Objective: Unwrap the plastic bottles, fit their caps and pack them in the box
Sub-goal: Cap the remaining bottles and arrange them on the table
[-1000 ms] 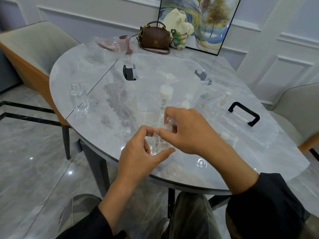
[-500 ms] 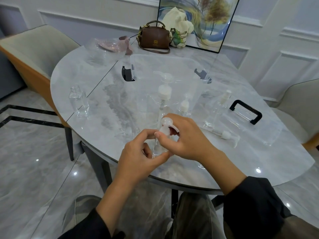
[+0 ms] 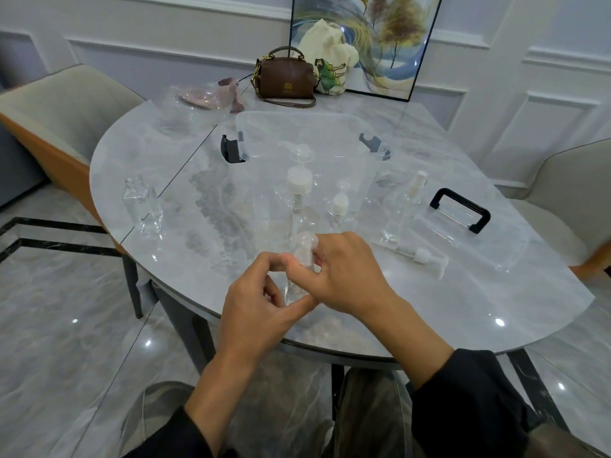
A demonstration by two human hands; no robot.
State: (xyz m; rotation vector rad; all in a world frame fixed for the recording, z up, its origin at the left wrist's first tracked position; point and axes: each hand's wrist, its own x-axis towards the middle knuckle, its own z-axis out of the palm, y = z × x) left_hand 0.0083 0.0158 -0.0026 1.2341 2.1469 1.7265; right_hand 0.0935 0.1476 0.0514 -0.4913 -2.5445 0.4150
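Near front edge of surface point(image 3: 463, 309): small clear bottle point(image 3: 296, 282) held between 2 hands. Grip: left hand point(image 3: 261, 299) pinches body, right hand point(image 3: 344, 276) curls round pump cap point(image 3: 305, 241). Risk: crooked twist cross-threads cap; slick plastic slips, drops off edge. Behind, open box point(image 3: 297, 115).

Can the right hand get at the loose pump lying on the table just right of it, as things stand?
Probably yes for the path: the loose pump lies on the table beside the right hand, nothing between. But that hand grips the small bottle with the left hand.
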